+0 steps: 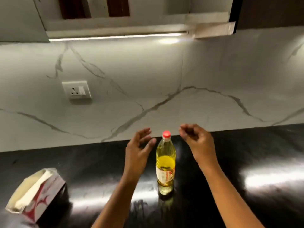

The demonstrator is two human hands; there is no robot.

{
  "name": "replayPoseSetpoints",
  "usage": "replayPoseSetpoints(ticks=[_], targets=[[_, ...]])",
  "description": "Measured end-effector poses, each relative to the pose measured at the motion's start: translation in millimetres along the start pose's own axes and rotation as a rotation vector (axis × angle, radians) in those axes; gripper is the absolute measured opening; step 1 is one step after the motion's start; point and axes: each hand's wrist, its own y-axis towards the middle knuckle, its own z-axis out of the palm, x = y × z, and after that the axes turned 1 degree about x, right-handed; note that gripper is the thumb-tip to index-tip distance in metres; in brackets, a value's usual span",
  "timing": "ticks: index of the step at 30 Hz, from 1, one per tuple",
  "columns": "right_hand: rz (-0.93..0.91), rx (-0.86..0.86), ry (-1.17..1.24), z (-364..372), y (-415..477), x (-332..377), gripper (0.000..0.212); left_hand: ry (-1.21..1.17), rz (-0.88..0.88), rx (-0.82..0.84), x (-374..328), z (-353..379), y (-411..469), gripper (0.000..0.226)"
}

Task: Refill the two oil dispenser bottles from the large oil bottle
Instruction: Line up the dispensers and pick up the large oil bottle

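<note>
Black, glossy stone makes up the countertop (230,153), which catches bright patches of light on its right side and near the middle. On it, about midway across, stands the large oil bottle (165,162), upright, clear plastic with yellow oil inside and a white and red label (165,175) around its lower body. Its red cap (166,134) is on the neck.

Both bare forearms reach in from the near edge, one on each side of the bottle. The left hand (138,148) is just left of the bottle's neck and shoulder, with its fingers (146,131) held fairly straight, a little spread and pointing toward the far wall; the thumb tip comes close to the bottle, but a thin gap shows between them, so it holds nothing. The right hand (197,139) is raised to the right of the cap, apart from it, with its fingers (185,129) curled in toward the palm; nothing can be seen inside the curl.

At the near left corner a white and red tissue box (39,195) lies tilted on the countertop, with white tissue showing at its open top. Beyond the counter rises a white marble wall (213,71) with grey veins. A white socket plate (76,90) with a switch sits on its left part, and a lit light strip (115,37) runs under the cabinets above
</note>
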Motion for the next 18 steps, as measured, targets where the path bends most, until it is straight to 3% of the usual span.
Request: replayPoseSetpoints(ticks=[3,7,12,18], targets=[[0.272,0.058,-0.015,-5.4,-28.4,-78.7,0.032,0.03,-0.193,0.063,70.5,12.5,-27.0,0.053],[0.548,0.407,-0.096,6.2,-45.7,-158.3,0.065,0.058,-0.407,0.176,133.9,29.0,-36.6,0.08],[0.623,0.656,-0.059,22.0,-42.6,-196.0,0.09,0.037,-0.464,0.229,174.7,38.7,-41.1,0.08],[0.56,0.613,-0.085,27.6,-33.8,-203.3,0.079,0.078,-0.435,0.162,178.6,46.9,-35.9,0.072]])
